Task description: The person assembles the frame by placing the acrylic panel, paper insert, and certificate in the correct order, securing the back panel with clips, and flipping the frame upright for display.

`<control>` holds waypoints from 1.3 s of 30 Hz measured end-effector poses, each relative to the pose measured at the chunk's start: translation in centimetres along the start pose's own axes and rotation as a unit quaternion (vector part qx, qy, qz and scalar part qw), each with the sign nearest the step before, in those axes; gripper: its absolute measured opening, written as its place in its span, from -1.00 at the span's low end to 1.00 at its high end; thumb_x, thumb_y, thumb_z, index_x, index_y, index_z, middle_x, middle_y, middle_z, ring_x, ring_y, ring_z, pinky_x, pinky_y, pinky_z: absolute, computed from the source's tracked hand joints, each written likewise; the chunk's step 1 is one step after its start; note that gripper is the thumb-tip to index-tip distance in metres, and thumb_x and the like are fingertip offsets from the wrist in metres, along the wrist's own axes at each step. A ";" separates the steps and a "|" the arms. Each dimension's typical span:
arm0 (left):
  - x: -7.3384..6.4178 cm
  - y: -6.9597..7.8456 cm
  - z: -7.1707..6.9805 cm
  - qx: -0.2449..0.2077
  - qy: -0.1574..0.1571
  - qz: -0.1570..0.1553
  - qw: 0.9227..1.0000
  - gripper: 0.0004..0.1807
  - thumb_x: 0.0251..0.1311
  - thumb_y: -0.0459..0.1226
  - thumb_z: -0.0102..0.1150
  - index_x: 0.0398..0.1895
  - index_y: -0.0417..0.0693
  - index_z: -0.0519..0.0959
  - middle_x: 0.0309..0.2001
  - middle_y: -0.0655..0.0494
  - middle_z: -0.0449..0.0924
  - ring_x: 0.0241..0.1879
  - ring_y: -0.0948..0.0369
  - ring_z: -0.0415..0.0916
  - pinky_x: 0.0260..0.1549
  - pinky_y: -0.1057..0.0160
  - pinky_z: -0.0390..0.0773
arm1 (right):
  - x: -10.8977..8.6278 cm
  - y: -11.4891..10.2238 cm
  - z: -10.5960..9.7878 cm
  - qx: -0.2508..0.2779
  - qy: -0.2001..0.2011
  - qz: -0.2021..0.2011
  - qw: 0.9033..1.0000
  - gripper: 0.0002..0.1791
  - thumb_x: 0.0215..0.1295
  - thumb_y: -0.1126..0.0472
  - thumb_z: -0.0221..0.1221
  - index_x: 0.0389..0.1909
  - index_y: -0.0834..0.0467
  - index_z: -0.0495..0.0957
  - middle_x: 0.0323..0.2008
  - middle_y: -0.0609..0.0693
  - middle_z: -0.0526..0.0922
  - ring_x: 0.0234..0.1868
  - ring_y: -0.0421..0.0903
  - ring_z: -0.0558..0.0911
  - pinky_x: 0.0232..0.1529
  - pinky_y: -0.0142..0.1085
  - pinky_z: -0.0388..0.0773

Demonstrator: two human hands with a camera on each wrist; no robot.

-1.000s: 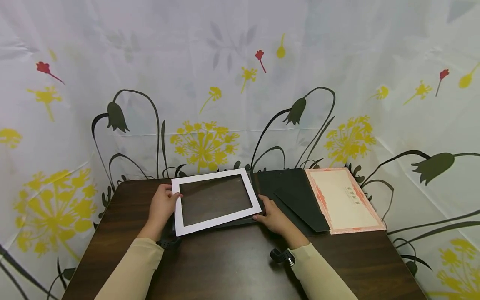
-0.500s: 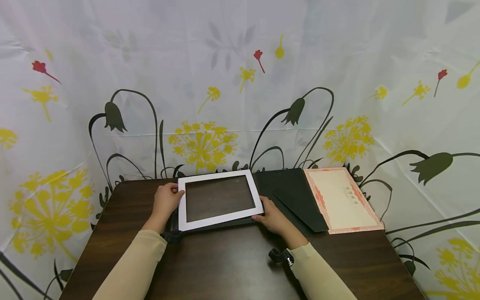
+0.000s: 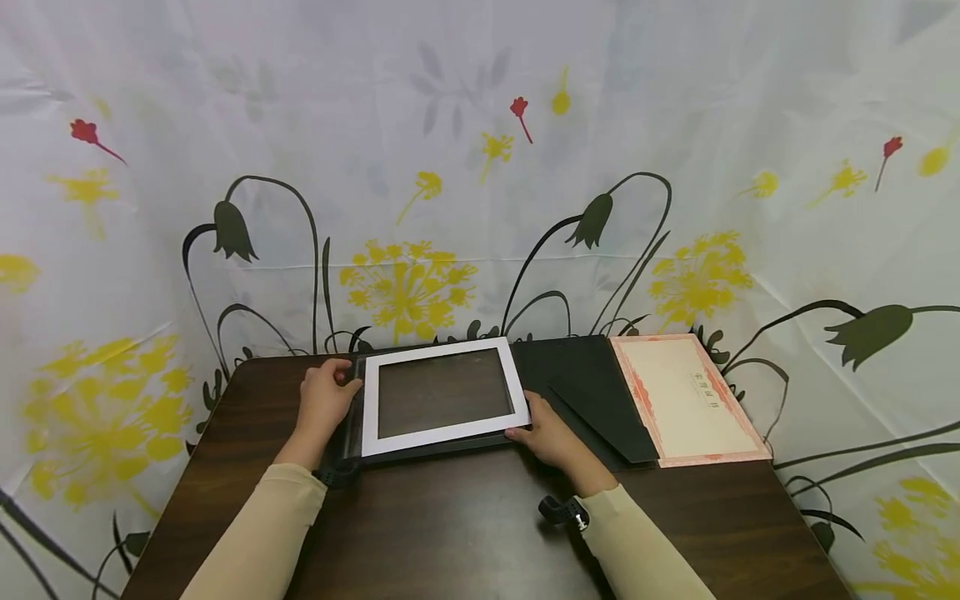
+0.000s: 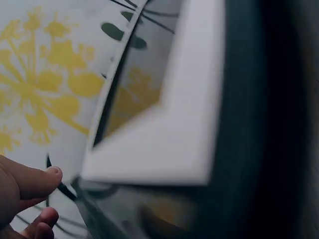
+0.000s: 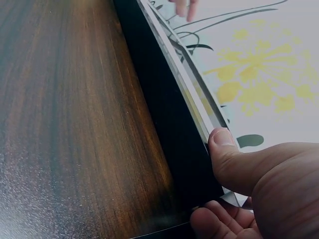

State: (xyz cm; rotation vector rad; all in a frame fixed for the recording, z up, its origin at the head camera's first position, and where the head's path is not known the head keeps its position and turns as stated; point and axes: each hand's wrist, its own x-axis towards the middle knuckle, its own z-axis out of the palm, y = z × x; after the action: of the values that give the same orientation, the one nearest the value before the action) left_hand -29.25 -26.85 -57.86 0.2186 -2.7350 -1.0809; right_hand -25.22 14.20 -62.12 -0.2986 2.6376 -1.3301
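White mat (image 3: 450, 432) is sitting on the black frame (image 5: 179, 144), the pair lying along the table's back edge, left of its middle. Mat's long axis is running left to right, its right end angling slightly toward the back edge. Its left short side is facing the left hand (image 3: 322, 404) across a narrow strip of frame; its front right corner is lying right by the right hand (image 3: 551, 433), so the right is the nearer hand. Left hand is staying clear of the mat: thumb and fingertips are parting with a gap between them and are holding nothing, just beside the frame's left side. Right hand is gripping the frame's front right corner, thumb on top beside the mat, fingers curling underneath; whether it is also pinching the mat, cannot tell. Black board (image 3: 573, 358) with a triangular flap (image 3: 603, 421) is lying right of the frame, behind and beside the right hand. Pink-bordered paper (image 3: 686, 408) is lying right of the board, filling the table's (image 3: 465, 517) back right corner. Flowered curtain (image 3: 480, 192) is hanging behind the back edge.
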 end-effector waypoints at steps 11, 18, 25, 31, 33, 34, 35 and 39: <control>-3.1 -3.5 -1.2 -0.041 -0.093 -0.052 0.993 -0.31 0.69 -0.05 0.03 0.63 -0.34 0.26 0.41 -0.47 0.46 0.40 -0.32 0.45 0.37 -0.31 0.45 | -0.5 -0.5 0.0 -0.005 0.004 0.005 1.000 -0.06 0.43 0.15 0.47 0.63 0.38 0.17 0.50 0.42 0.38 0.55 0.32 0.41 0.57 0.23 0.33; -5.7 -3.3 -1.2 -0.030 -0.148 -0.040 0.988 -0.07 0.61 0.17 0.11 0.67 -0.37 0.17 0.52 -0.47 0.36 0.43 -0.32 0.45 0.39 -0.33 0.49 | -0.4 -0.5 0.0 -0.009 0.003 0.006 1.000 -0.09 0.44 0.17 0.45 0.62 0.39 0.19 0.49 0.42 0.39 0.54 0.32 0.42 0.56 0.24 0.34; -7.3 -4.6 -0.9 0.009 -0.194 0.013 0.981 0.36 0.28 0.26 0.47 0.74 -0.42 -0.09 0.57 -0.52 0.05 0.52 -0.39 0.15 0.45 -0.45 0.31 | -0.4 -0.5 0.1 -0.008 0.006 0.015 1.000 -0.13 0.46 0.14 0.44 0.59 0.39 0.23 0.47 0.41 0.42 0.51 0.31 0.45 0.54 0.23 0.37; -7.8 -5.8 -0.8 0.013 -0.219 0.049 0.974 0.55 0.06 0.17 0.68 0.76 -0.37 -0.21 0.62 -0.52 -0.09 0.56 -0.44 -0.05 0.48 -0.53 0.19 | -0.4 -0.5 0.2 -0.022 0.030 0.015 0.999 -0.19 0.42 0.15 0.47 0.50 0.41 0.31 0.35 0.37 0.54 0.40 0.27 0.56 0.46 0.20 0.46; -7.7 -5.8 -1.0 0.005 -0.228 0.043 0.973 0.55 0.06 0.17 0.69 0.77 -0.34 -0.22 0.64 -0.50 -0.13 0.58 -0.45 -0.09 0.49 -0.54 0.16 | -0.6 -0.7 0.2 -0.025 0.041 0.021 0.999 -0.22 0.39 0.14 0.50 0.45 0.40 0.36 0.25 0.32 0.62 0.29 0.21 0.63 0.36 0.16 0.54; -7.7 -5.8 -1.1 0.003 -0.231 0.040 0.972 0.55 0.06 0.17 0.69 0.77 -0.33 -0.23 0.64 -0.50 -0.14 0.59 -0.45 -0.10 0.49 -0.55 0.15 | -0.6 -0.8 0.2 -0.027 0.046 0.023 0.998 -0.23 0.38 0.14 0.51 0.42 0.39 0.38 0.18 0.29 0.66 0.21 0.17 0.66 0.28 0.13 0.58; -7.7 -5.7 -1.2 0.001 -0.234 0.037 0.972 0.55 0.07 0.16 0.69 0.78 -0.32 -0.23 0.65 -0.50 -0.15 0.60 -0.45 -0.11 0.50 -0.55 0.14 | -0.7 -0.9 0.2 -0.029 0.052 0.028 0.998 -0.24 0.36 0.13 0.53 0.40 0.38 0.40 0.11 0.26 0.69 0.11 0.12 0.69 0.19 0.09 0.62; -7.7 -5.5 -1.5 -0.003 -0.236 0.032 0.971 0.54 0.10 0.18 0.67 0.78 -0.29 -0.24 0.67 -0.47 -0.17 0.62 -0.44 -0.14 0.52 -0.55 0.11 | -0.9 -1.4 0.1 -0.035 0.078 0.035 0.996 -0.25 0.34 0.08 0.54 0.38 0.35 0.45 -0.19 0.12 0.69 -0.31 -0.06 0.66 -0.21 -0.12 0.61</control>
State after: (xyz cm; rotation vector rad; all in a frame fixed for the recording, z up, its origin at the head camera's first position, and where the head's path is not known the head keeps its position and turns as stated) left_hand -21.01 -30.22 -61.48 -0.1513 -3.1194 -1.2589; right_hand -24.18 13.49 -61.01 -0.1144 2.7982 -1.2911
